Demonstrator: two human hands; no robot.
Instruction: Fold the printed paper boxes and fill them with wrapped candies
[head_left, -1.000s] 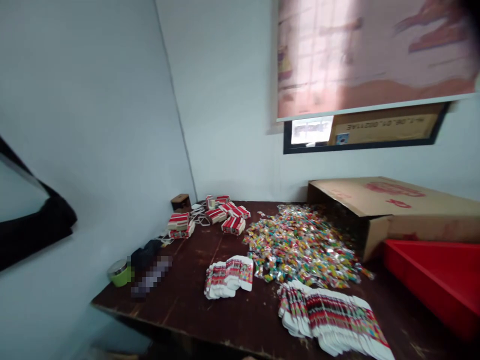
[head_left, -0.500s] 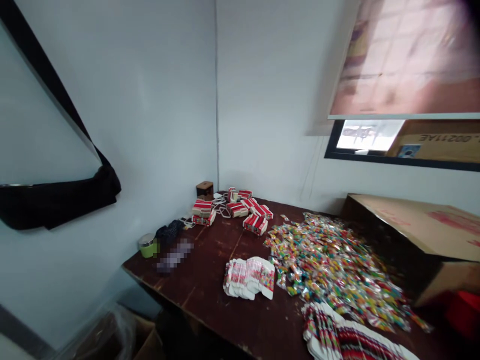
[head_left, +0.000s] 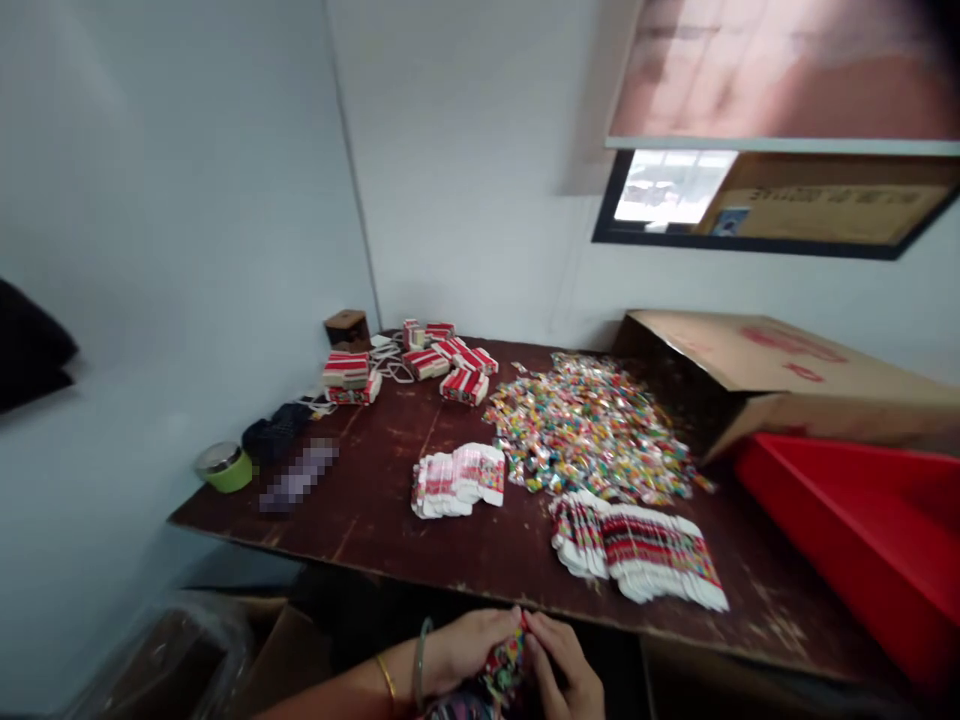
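Both hands pinching small colourful candy packets (head_left: 504, 662) below the bench's near edge.
Left hand (head_left: 469, 645) and right hand (head_left: 564, 672) closed around them; flat printed cartons (head_left: 637, 548) near that edge.

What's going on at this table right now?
Both hands, left and right, meet below the table edge, pinching a colourful printed piece between them. On the table lie a candy heap, two stacks of flat printed cartons and finished small boxes. A red tray sits right.
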